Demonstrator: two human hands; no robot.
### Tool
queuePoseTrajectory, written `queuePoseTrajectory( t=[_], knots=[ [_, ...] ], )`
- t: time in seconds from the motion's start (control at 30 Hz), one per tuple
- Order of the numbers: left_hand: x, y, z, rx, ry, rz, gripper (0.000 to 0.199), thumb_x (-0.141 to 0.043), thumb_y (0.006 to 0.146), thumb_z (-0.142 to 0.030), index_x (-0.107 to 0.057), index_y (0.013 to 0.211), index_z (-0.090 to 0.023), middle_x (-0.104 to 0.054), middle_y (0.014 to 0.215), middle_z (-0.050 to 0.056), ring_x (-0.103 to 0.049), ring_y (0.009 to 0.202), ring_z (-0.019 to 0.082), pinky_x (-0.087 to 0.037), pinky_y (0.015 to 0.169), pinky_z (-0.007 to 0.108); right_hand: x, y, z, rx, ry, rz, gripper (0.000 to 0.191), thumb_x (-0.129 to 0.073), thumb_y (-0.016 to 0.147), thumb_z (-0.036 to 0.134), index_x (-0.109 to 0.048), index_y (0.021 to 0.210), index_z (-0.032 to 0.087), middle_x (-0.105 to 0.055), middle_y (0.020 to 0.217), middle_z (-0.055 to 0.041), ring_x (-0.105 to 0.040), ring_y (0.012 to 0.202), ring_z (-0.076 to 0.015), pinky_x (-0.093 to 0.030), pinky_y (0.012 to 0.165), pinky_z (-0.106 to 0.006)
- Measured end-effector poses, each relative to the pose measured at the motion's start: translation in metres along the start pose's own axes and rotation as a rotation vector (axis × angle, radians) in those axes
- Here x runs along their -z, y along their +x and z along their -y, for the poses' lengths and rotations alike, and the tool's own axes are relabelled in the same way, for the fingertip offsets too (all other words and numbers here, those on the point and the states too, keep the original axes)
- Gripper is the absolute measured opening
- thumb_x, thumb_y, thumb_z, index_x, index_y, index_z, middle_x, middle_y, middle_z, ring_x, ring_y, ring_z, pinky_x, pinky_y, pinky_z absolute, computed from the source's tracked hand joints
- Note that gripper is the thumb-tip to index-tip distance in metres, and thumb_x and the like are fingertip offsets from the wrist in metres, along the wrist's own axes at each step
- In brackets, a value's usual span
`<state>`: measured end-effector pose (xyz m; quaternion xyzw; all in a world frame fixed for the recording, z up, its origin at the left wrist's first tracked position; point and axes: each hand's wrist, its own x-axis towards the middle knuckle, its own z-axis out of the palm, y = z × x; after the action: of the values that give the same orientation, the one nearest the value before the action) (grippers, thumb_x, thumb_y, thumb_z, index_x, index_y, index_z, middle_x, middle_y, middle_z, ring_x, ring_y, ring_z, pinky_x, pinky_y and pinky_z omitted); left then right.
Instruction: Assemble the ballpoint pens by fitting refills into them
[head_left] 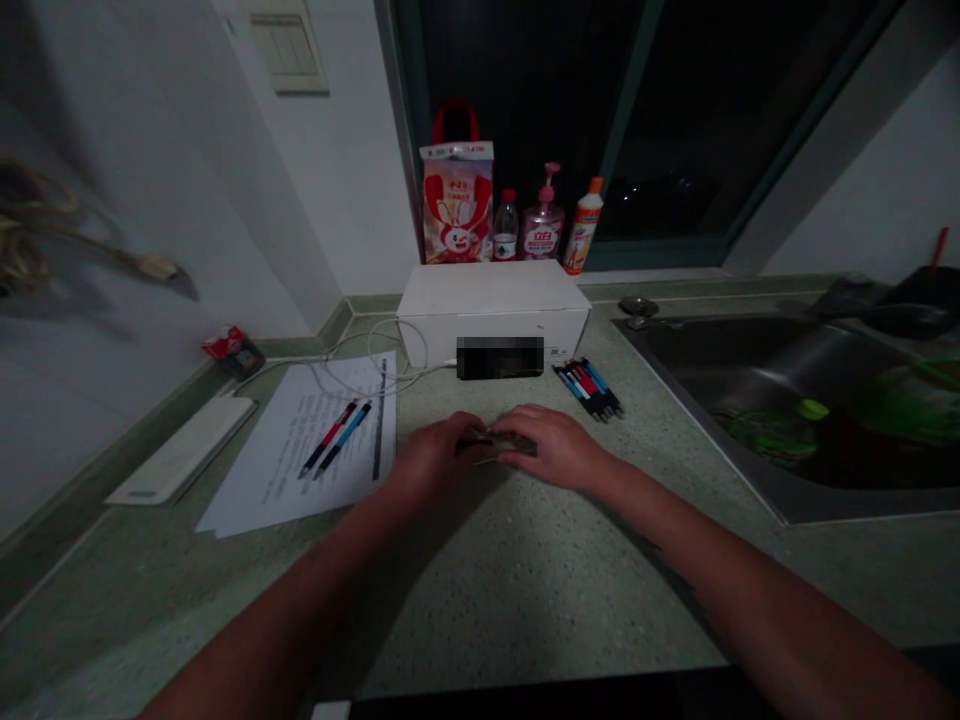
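On speckled countertop (525, 590), hands (431, 460) pinch thin metal piece (495, 447).

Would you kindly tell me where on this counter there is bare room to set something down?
Bare speckled countertop lies in front of the left hand and right hand, and in a strip between the grouped pens and the steel sink. Crowded: behind, around the white box, and leftward, where the paper sheets carry two pens.

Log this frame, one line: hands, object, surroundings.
left hand: holding small metal object | right hand: holding same object | nearby: bundled pens, printed paper
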<state>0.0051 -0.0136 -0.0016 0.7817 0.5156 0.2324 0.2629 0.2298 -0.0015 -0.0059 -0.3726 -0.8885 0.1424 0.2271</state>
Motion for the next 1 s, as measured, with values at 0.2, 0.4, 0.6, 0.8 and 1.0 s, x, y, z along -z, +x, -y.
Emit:
queuePoseTrajectory(
  t=[0.2,0.4,0.6,0.8,1.0],
  knots=[
    [-0.009,-0.002,-0.001,-0.01,-0.198,-0.001,0.018,-0.064,0.09,-0.025,-0.067,0.107,-0.021,-0.079,0.1,0.005,-0.073,0.09,0.021,-0.055,0.081,0.033,0.0,0.0,0.003,-0.015,-0.006,-0.011,0.011,-0.06,0.096,0.022,-0.069,0.102,0.021,-0.07,0.094,-0.0048,-0.064,0.09,-0.0189,-0.045,0.078,-0.031],
    [-0.002,0.003,-0.002,-0.014,-0.101,-0.118,0.022,-0.054,0.094,-0.024,-0.073,0.105,-0.019,-0.077,0.101,0.008,-0.071,0.094,0.023,-0.054,0.088,0.038,0.005,0.002,0.0,-0.107,-0.009,-0.09,0.023,-0.049,0.103,0.027,-0.069,0.094,0.021,-0.069,0.088,-0.0046,-0.063,0.084,-0.0182,-0.043,0.075,-0.03],
    [0.001,0.003,-0.005,0.059,-0.12,-0.134,0.022,-0.056,0.092,-0.024,-0.077,0.098,-0.02,-0.079,0.095,0.007,-0.071,0.09,0.024,-0.054,0.088,0.04,0.002,0.002,-0.003,-0.148,0.034,-0.122,0.022,-0.05,0.102,0.026,-0.069,0.093,0.022,-0.071,0.089,-0.0039,-0.064,0.083,-0.0178,-0.045,0.076,-0.03],
    [0.002,0.004,-0.006,0.121,-0.193,-0.106,0.021,-0.058,0.091,-0.026,-0.078,0.088,-0.02,-0.078,0.085,0.005,-0.07,0.078,0.023,-0.053,0.078,0.037,0.002,0.002,-0.004,-0.15,0.105,-0.178,0.009,-0.06,0.097,0.023,-0.069,0.094,0.021,-0.07,0.089,-0.004,-0.064,0.083,-0.0179,-0.046,0.075,-0.03],
    [-0.001,0.004,-0.004,0.067,-0.206,-0.133,0.021,-0.057,0.092,-0.025,-0.078,0.093,-0.019,-0.079,0.092,0.009,-0.072,0.087,0.025,-0.055,0.085,0.04,0.002,0.001,0.001,-0.212,0.123,-0.146,0.014,-0.067,0.093,0.028,-0.068,0.105,0.021,-0.072,0.096,-0.0046,-0.066,0.082,-0.018,-0.047,0.073,-0.03]
  ],
)
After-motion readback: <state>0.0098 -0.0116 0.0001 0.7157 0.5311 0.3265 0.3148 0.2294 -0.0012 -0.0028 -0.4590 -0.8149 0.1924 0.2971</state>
